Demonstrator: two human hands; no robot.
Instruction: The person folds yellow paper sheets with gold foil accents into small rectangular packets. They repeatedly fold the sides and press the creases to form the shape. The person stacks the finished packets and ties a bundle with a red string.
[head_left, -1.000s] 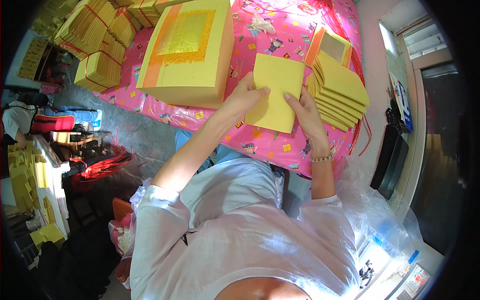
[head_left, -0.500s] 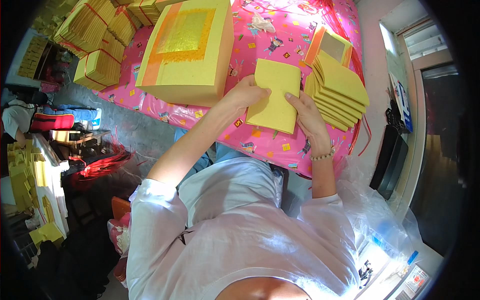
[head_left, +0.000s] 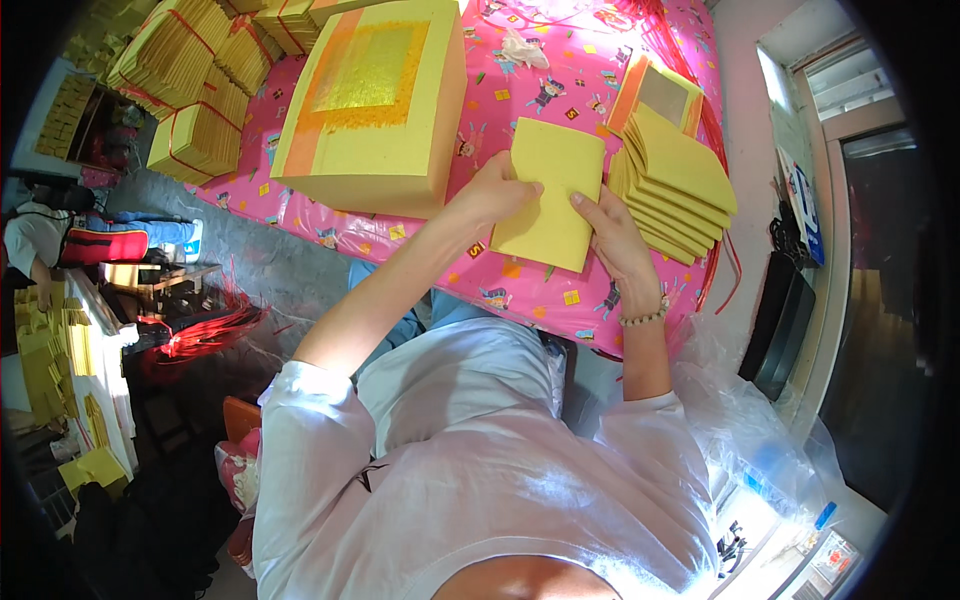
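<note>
Between my hands is a folded bundle of yellow paper [head_left: 556, 205], held a little above the pink patterned tablecloth [head_left: 440, 260]. My left hand [head_left: 503, 190] grips its left edge, thumb on top and the other fingers underneath. On the right edge, my right hand [head_left: 612, 225] is closed the same way, thumb pressed on the paper. A fanned pile of folded yellow paper bundles [head_left: 675, 185] lies just right of my right hand. To the left of my left hand stands a tall stack of yellow paper [head_left: 440, 110] whose top sheet has an orange band and a gold square.
Tied yellow paper bundles [head_left: 200, 140] are piled at the table's far left. Red strings [head_left: 665, 40] and a crumpled white tissue [head_left: 525, 48] lie at the back. Behind the pile is a sheet with a silver square [head_left: 665, 95]. Another person [head_left: 45, 235] is at a table on the left.
Almost nothing differs. The folded paper bundle has tilted very slightly in my hands, while both hands keep their grip.
</note>
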